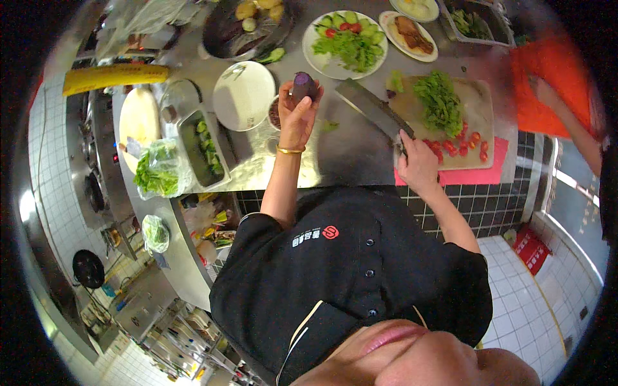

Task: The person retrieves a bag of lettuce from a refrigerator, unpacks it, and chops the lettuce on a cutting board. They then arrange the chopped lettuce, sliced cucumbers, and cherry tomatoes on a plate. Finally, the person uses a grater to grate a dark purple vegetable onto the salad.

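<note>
My left hand (300, 116) holds up a dark purple vegetable piece (304, 87) with a purple cut face, perhaps a purple sweet potato. A broad kitchen knife (372, 107) is gripped by its handle in my right hand (419, 161), its blade slanting up and left over the steel counter (345, 154). Right of the blade, a cutting board (475, 101) bears leafy lettuce (438, 103) and halved cherry tomatoes (463, 144). Above the knife, a round white plate (316, 58) holds greens, cucumber slices and tomatoes. Just left of my left hand are an empty white plate (244, 96) and a partly hidden small bowl (274, 113).
A large pan (212, 36) holds potatoes and dark vegetables. An oval plate (386, 21) bears browned food. At left stand a metal tray (186, 144) of greens and bagged lettuce (161, 169). Another person's arm (569, 116) reaches in at far right, beside orange cloth.
</note>
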### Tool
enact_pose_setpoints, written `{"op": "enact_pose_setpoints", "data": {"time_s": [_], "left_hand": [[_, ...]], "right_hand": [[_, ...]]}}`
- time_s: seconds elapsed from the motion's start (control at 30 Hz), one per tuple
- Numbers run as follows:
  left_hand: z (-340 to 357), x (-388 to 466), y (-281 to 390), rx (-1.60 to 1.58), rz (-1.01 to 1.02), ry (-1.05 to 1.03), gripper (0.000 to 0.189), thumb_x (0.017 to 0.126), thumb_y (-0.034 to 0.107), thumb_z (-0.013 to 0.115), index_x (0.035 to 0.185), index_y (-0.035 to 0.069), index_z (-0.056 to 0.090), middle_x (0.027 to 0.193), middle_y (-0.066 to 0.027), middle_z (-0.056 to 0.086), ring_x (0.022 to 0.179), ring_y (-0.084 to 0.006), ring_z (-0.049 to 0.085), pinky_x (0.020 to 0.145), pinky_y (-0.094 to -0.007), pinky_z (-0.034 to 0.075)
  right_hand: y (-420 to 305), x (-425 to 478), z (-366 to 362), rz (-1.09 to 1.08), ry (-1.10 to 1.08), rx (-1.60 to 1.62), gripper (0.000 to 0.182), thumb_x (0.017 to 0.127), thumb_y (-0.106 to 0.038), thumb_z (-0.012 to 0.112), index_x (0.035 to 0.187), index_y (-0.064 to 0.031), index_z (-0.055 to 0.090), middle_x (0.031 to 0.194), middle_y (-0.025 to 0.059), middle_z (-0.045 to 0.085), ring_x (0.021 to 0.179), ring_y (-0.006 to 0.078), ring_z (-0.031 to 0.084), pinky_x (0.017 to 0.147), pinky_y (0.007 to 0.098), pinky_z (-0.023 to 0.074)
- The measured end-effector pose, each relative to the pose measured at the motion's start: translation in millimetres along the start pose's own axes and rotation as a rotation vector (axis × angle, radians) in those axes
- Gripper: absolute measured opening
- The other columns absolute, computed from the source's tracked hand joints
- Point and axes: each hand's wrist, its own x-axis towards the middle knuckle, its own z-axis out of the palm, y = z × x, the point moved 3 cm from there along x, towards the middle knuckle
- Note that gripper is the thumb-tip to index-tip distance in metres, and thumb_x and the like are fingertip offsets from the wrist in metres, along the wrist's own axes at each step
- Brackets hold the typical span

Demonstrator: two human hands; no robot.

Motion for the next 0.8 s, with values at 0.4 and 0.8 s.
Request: {"op": "enact_pose_setpoints", "data": {"time_s": [0.4,0.8], "left_hand": [[36,14,5,0.021,-0.194,-0.283,0.057,0.086,0.012,0.063,0.135,0.014,0.035,0.123,-0.005,0.047,0.114,-0.0262,0.05,0.106,-0.0544,0.032],[116,-8,-102,0.293,-0.609,-0.555,0.05,0.084,0.0,0.059,0.129,0.009,0.041,0.115,-0.0061,0.053,0.104,-0.016,0.052,0.09,-0.0303,0.043]], "right_hand": [[-20,33,141,0.065,0.072,-0.32,0.044,0.083,-0.015,0.055,0.125,-0.0033,0.05,0.092,0.0125,0.051,0.092,0.0315,0.049,0.076,0.0437,0.0425],[-1,35,-54,0.203,0.317,0.502,0.06,0.068,-0.015,0.07,0.122,-0.0005,0.049,0.109,0.0203,0.056,0.101,0.0351,0.056,0.089,0.0396,0.0456]]}}
